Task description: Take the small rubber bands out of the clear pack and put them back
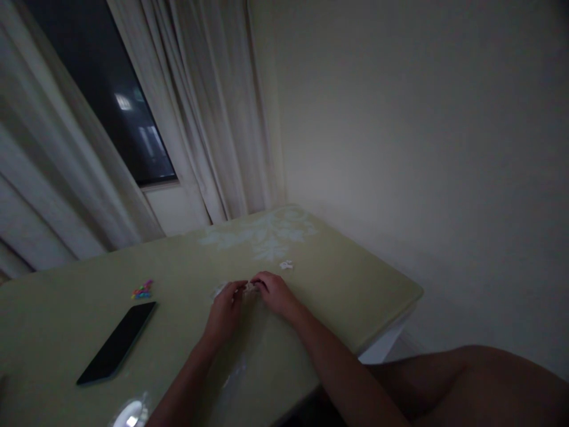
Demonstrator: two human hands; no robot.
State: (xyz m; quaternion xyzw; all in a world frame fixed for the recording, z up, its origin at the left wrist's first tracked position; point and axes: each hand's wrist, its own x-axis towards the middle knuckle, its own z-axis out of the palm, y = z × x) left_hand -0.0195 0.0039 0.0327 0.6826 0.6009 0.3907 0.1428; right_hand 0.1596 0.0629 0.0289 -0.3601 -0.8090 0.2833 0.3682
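Note:
My left hand (226,308) and my right hand (274,292) rest on the table, fingertips drawn together and nearly meeting. Between them sits a small cluster of whitish pieces (251,287), too small and dim for me to tell their kind. The fingers of both hands are closed at that cluster; what lies inside the pinch is hidden. Clear plastic wrapping (217,290) seems to lie just behind my left hand. A few white bits (287,264) lie on the table beyond my right hand.
The greenish table (373,284) ends at a wall on the right and curtains (213,118) behind. On the left lie a black tablet or phone (116,344) and a pile of small colourful pieces (142,290). A shiny round object (130,414) stands at the near edge.

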